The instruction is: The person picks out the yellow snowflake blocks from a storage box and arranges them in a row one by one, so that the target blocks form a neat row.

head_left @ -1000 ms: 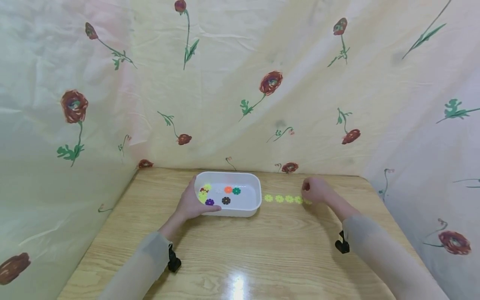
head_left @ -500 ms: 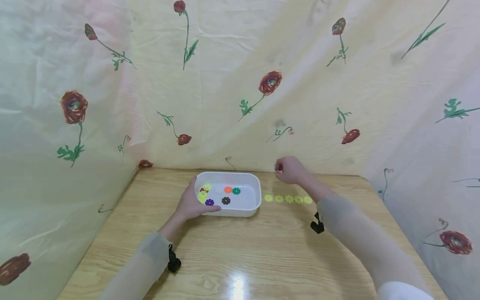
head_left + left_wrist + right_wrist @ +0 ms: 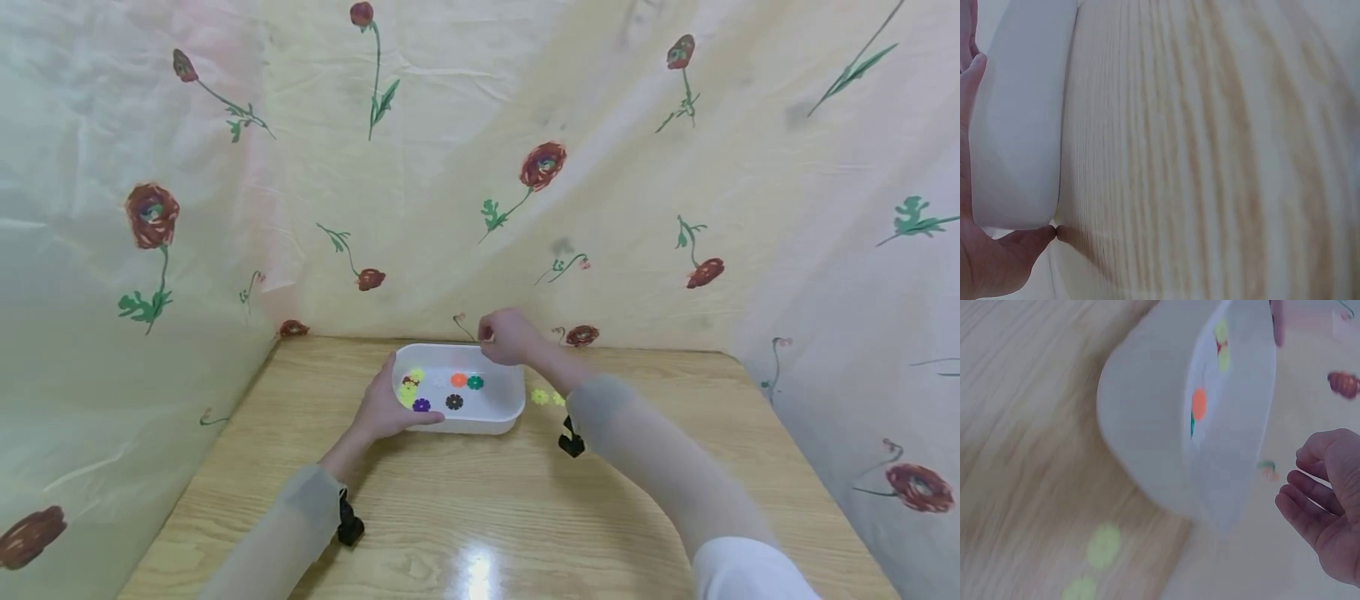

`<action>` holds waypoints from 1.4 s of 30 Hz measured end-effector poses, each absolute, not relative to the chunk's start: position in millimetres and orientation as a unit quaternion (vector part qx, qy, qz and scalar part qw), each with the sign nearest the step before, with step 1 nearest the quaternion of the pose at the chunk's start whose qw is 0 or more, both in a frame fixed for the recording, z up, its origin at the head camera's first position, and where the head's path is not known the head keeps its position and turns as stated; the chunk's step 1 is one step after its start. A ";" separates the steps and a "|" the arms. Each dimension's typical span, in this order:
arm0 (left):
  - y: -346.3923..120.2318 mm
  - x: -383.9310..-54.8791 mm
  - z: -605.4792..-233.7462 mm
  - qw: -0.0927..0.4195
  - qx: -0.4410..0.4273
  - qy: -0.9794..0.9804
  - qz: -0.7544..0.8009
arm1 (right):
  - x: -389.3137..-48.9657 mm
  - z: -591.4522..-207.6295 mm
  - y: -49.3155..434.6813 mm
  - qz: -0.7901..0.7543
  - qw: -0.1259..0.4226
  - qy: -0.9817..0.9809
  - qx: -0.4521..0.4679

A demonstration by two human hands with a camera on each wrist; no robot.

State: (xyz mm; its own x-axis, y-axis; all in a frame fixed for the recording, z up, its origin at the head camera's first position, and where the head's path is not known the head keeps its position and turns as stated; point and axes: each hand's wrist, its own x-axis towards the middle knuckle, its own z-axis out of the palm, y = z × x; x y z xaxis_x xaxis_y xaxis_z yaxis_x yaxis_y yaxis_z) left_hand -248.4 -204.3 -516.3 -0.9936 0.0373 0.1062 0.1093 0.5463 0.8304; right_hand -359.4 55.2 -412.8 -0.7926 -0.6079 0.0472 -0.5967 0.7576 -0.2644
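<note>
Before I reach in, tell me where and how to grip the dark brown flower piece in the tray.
Best pinch the dark brown flower piece by opposite edges of its notched rim, coming from above: it lies flat, apart from the purple piece, and the walls of the white tray would likely block a sideways approach.

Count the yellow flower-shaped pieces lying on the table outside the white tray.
2 visible: the first yellow piece just right of the white tray, the second yellow piece beside it, at the edge of the right arm. That arm may hide more.
</note>
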 end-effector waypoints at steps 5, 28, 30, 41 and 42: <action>-204.7 -248.4 -516.8 0.031 -0.035 -0.879 -0.474 | -354.3 -419.4 25.1 -0.132 0.038 0.928 -0.347; -204.9 -248.3 -513.0 0.030 -0.033 -0.883 -0.468 | -329.3 -458.2 -47.3 -0.132 0.070 0.896 -0.418; -204.7 -248.5 -513.7 0.033 -0.037 -0.883 -0.466 | -327.1 -461.0 -50.5 -0.127 0.072 0.891 -0.430; -203.4 -250.5 -515.5 0.043 -0.039 -0.885 -0.461 | -314.3 -465.0 -53.6 -0.119 0.144 0.873 -0.451; -203.4 -250.7 -515.4 0.043 -0.039 -0.884 -0.464 | -314.7 -464.9 -52.8 -0.118 0.149 0.873 -0.449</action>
State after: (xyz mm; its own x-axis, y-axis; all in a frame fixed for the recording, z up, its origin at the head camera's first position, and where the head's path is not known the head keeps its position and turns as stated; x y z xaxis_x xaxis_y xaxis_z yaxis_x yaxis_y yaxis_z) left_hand -250.7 -203.4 -515.4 -0.9933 0.0296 0.1121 0.1090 0.5663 0.8169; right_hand -314.7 -52.8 -464.9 -0.5517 -0.8195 -0.1551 -0.7493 0.5687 -0.3394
